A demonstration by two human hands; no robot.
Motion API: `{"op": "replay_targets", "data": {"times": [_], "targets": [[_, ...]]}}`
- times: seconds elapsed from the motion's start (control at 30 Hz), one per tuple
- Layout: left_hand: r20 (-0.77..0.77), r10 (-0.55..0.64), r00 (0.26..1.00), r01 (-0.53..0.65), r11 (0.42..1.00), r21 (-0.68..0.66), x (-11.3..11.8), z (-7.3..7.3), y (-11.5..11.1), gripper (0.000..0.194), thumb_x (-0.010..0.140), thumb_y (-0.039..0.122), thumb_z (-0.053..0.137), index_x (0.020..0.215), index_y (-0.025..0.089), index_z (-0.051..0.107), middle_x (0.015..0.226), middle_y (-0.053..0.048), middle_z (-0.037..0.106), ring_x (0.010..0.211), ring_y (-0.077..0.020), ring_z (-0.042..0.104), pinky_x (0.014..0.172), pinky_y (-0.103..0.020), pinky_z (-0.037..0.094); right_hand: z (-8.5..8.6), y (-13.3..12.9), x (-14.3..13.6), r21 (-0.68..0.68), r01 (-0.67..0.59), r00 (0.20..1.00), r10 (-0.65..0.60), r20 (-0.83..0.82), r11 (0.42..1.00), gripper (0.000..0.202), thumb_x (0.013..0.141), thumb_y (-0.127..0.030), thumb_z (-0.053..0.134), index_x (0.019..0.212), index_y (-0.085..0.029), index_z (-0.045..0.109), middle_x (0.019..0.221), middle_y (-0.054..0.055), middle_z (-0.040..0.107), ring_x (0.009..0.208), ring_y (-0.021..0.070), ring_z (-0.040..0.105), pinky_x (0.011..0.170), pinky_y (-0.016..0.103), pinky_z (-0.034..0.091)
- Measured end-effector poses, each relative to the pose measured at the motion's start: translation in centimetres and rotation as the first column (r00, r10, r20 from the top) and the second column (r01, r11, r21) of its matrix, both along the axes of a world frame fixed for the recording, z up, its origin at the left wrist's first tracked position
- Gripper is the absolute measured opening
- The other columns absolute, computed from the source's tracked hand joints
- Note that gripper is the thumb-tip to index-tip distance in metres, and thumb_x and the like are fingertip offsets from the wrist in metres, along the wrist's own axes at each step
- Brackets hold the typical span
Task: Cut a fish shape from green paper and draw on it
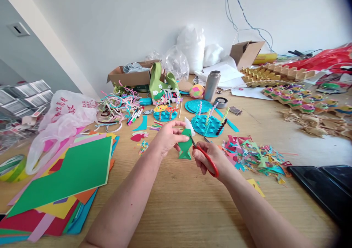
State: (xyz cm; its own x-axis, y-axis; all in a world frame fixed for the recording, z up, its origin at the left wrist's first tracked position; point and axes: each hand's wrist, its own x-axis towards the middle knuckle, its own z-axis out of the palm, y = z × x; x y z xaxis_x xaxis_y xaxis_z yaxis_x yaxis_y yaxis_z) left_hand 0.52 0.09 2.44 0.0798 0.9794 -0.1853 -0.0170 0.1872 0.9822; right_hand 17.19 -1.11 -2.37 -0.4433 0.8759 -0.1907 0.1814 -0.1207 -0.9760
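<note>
Between the fingers of my left hand (pixel 171 136) is a green paper fish (pixel 184 145) with a forked tail at its lower end. A white piece stands out at the top of the paper; I cannot tell whether it is its folded-back side. My right hand (pixel 209 156) is closed round the red handles of a pair of scissors (pixel 210 163), whose blades meet the green paper's right edge. Just beyond my hands lies a round blue base (pixel 207 127) with curled pipe cleaners standing up from it. A smaller blue base (pixel 165 116) carries paper fish.
Coloured paper sheets (pixel 74 167) are piled at the left, below a plastic bag (pixel 63 112). Paper scraps (pixel 255 156) lie to the right, near a black tray-like object (pixel 321 189). A steel flask (pixel 212 86), pipe cleaners (pixel 123 101) and egg cartons (pixel 264 76) stand farther back.
</note>
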Motion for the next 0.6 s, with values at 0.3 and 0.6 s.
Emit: {"op": "replay_targets", "data": {"times": [0.3, 0.6], "targets": [[0.023, 0.029, 0.999, -0.029, 1.0, -0.007, 0.0, 0.0, -0.1, 0.041, 0.064, 0.007, 0.069, 0.103, 0.016, 0.058, 0.066, 0.004, 0.055, 0.05, -0.0087, 0.055, 0.035, -0.016, 0.043, 0.7, -0.2, -0.2, 0.019, 0.001, 1.0, -0.002, 0.014, 1.0, 0.04, 0.068, -0.056, 0.063, 0.061, -0.021, 0.043, 0.042, -0.007, 0.048, 0.031, 0.0086, 0.045, 0.032, 0.02, 0.026], [0.02, 0.016, 1.0, -0.016, 1.0, -0.021, 0.1, -0.2, -0.1, 0.042, 0.063, 0.008, 0.069, 0.103, 0.016, 0.057, 0.066, 0.004, 0.054, 0.05, -0.01, 0.055, 0.034, -0.019, 0.046, 1.0, -0.4, -0.3, -0.002, 0.012, 1.0, -0.012, 0.021, 1.0, 0.039, 0.067, -0.054, 0.062, 0.061, -0.021, 0.043, 0.042, -0.006, 0.051, 0.031, 0.0081, 0.044, 0.033, 0.02, 0.027]]}}
